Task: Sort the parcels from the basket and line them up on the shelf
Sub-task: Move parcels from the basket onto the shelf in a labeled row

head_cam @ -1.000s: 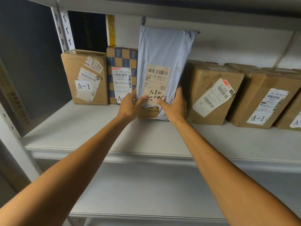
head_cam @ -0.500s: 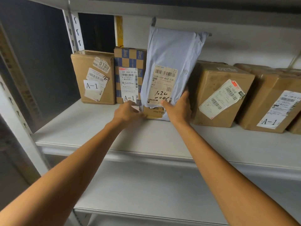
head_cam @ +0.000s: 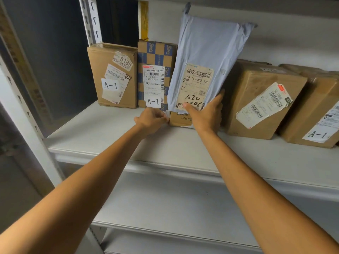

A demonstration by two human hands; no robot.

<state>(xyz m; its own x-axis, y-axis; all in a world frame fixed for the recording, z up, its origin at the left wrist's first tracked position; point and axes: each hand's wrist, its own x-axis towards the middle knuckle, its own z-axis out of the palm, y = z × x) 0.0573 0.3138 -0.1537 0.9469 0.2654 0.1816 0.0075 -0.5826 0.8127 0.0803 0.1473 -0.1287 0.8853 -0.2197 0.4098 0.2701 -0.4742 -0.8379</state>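
A tall grey mailer bag (head_cam: 205,52) with a beige label stands upright on the white shelf (head_cam: 113,136), between a blue-checked box (head_cam: 156,57) and a brown box (head_cam: 256,99). A small brown box (head_cam: 178,121) shows under the bag's bottom edge. My right hand (head_cam: 207,114) grips the bag's lower right edge, with the thumb on the label and the fingers between the bag and the brown box. With curled fingers, my left hand (head_cam: 151,120) pinches a pale crumpled corner at the bag's lower left.
A brown box marked A-1 (head_cam: 113,76) stands at the row's left end, beside the shelf upright (head_cam: 89,21). Another A-1 box (head_cam: 315,110) sits at the far right. The upper shelf hangs just above the bag. A lower shelf (head_cam: 165,208) lies below.
My left hand has slid down from the bag's label to its lower left corner and curled there. My right hand stays on the lower right edge.
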